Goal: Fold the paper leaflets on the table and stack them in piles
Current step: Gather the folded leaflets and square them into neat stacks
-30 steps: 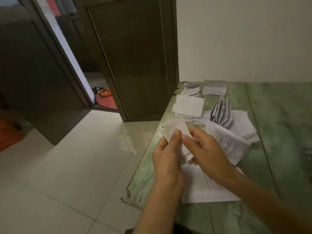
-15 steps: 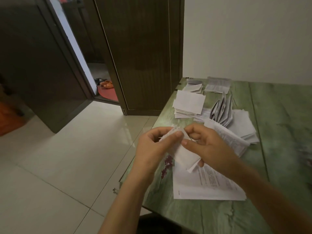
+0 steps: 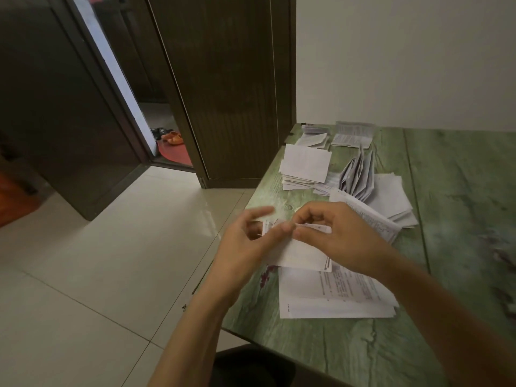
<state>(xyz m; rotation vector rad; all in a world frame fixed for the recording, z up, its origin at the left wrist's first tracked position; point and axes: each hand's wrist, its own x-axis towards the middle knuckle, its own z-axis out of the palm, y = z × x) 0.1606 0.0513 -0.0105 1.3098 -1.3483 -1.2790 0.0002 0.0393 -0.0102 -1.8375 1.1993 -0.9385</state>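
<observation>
Head view: over the near left edge of the green desk (image 3: 460, 191), the left hand (image 3: 245, 247) and right hand (image 3: 335, 238) both pinch a leaflet (image 3: 298, 252) by its top edge, above flat sheets (image 3: 335, 300). Folded piles (image 3: 304, 163) lie beyond.

Left hand (image 3: 245, 247): pinches the leaflet (image 3: 298, 252) at its left edge; index finger blurred.
Right hand (image 3: 340, 238): fingers curled, pinching the leaflet's top fold.
Leaflet: white, partly folded, held over the flat printed sheets (image 3: 321, 300).
Table (image 3: 460, 191): green, wood-grained.
Folded pile (image 3: 304, 163): near the far left edge, just beside the upright fanned leaflets (image 3: 358, 174).
Doorway: orange sandals (image 3: 173, 136) on the floor.
</observation>
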